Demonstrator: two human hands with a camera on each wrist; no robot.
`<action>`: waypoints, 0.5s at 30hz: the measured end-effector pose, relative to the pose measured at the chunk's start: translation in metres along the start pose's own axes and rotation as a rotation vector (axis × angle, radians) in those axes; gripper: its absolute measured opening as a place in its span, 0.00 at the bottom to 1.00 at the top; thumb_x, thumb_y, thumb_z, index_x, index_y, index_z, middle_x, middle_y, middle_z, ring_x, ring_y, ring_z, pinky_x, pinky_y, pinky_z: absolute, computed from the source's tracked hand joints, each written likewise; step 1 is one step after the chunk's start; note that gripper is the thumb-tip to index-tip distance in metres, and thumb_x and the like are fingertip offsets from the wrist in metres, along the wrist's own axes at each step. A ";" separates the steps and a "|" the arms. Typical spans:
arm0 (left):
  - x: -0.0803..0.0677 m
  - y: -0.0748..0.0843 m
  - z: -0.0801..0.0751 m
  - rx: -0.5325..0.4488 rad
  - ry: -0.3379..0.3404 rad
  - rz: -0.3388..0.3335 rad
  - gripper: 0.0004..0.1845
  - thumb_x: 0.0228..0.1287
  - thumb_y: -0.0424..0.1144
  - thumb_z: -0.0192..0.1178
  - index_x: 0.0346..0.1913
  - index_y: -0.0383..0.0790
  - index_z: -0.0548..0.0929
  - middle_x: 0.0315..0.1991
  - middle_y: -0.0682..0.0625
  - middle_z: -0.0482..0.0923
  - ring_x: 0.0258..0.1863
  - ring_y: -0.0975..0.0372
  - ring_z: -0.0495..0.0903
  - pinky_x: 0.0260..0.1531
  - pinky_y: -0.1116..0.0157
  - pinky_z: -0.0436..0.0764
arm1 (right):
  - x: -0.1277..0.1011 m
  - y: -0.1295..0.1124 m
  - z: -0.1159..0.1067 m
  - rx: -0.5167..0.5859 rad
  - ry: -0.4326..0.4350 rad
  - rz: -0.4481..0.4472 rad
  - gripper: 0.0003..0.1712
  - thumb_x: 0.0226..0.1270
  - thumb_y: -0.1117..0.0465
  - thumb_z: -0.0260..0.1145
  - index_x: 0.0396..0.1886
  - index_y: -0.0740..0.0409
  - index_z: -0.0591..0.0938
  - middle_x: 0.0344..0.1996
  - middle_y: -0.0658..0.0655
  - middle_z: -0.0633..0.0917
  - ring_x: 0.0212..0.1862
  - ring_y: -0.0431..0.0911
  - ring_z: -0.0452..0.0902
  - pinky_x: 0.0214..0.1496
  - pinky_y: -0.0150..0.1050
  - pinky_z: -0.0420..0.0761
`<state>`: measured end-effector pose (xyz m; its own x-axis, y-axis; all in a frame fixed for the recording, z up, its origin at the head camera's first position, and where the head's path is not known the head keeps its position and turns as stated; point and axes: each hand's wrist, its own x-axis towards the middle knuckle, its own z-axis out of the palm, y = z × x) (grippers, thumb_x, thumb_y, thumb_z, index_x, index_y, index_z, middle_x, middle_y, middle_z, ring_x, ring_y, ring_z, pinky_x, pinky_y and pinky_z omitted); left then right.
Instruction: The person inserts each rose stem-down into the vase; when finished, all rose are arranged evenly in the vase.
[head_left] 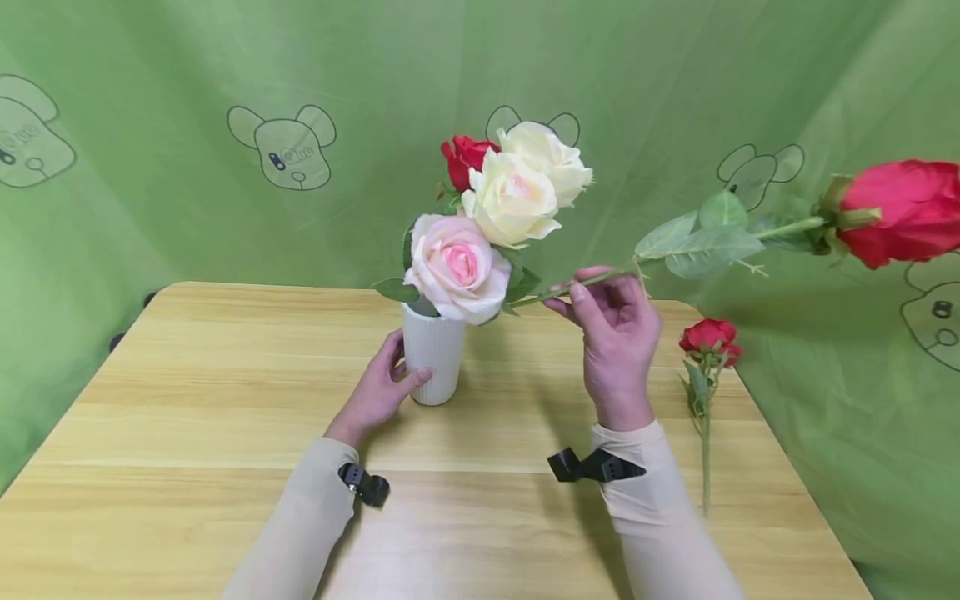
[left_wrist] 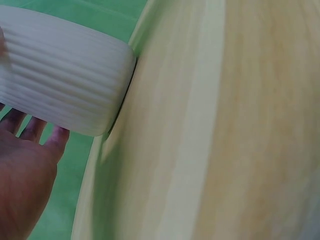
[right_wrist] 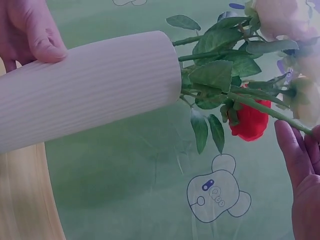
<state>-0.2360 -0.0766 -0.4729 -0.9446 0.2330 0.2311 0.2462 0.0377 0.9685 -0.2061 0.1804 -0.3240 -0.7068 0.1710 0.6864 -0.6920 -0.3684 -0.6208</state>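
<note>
A white ribbed vase (head_left: pixel 433 354) stands upright on the table, and my left hand (head_left: pixel 378 387) grips it from the left, thumb across its front. In it are a pale pink rose (head_left: pixel 459 267), two cream roses (head_left: pixel 517 200) and a red rose (head_left: pixel 467 160). My right hand (head_left: pixel 618 337) pinches the green stem of a large red rose (head_left: pixel 900 212), its bloom leaning far out to the right. The lower end of that stem (right_wrist: pixel 265 109) reaches in among the leaves at the vase's mouth, where the blooms partly hide it in the head view.
Another red rose (head_left: pixel 708 337) lies on the right side of the wooden table (head_left: pixel 225 467), stem toward me. Behind the table hangs a green cloth (head_left: pixel 375 75) printed with bear heads.
</note>
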 end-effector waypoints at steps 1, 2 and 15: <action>0.000 0.000 0.000 0.000 0.000 -0.001 0.39 0.65 0.33 0.65 0.74 0.35 0.57 0.71 0.36 0.60 0.70 0.48 0.60 0.69 0.55 0.62 | 0.000 0.000 0.001 -0.003 -0.003 -0.002 0.06 0.63 0.82 0.59 0.40 0.78 0.77 0.35 0.67 0.79 0.38 0.54 0.82 0.44 0.49 0.86; 0.000 0.000 0.000 -0.002 -0.001 -0.002 0.39 0.65 0.33 0.65 0.74 0.35 0.57 0.71 0.36 0.60 0.70 0.48 0.60 0.69 0.55 0.62 | 0.001 0.001 0.002 -0.010 -0.003 -0.003 0.06 0.63 0.82 0.59 0.40 0.78 0.77 0.35 0.67 0.80 0.37 0.54 0.82 0.44 0.49 0.86; 0.000 0.000 0.000 -0.006 -0.003 -0.014 0.39 0.65 0.31 0.64 0.74 0.35 0.56 0.71 0.35 0.59 0.70 0.48 0.59 0.69 0.55 0.62 | 0.009 0.005 0.013 -0.070 -0.014 -0.029 0.05 0.64 0.81 0.61 0.39 0.77 0.79 0.35 0.67 0.80 0.36 0.52 0.83 0.43 0.48 0.86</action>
<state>-0.2362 -0.0765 -0.4733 -0.9473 0.2354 0.2171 0.2316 0.0355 0.9722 -0.2143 0.1682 -0.3161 -0.6842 0.1675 0.7098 -0.7214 -0.2984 -0.6250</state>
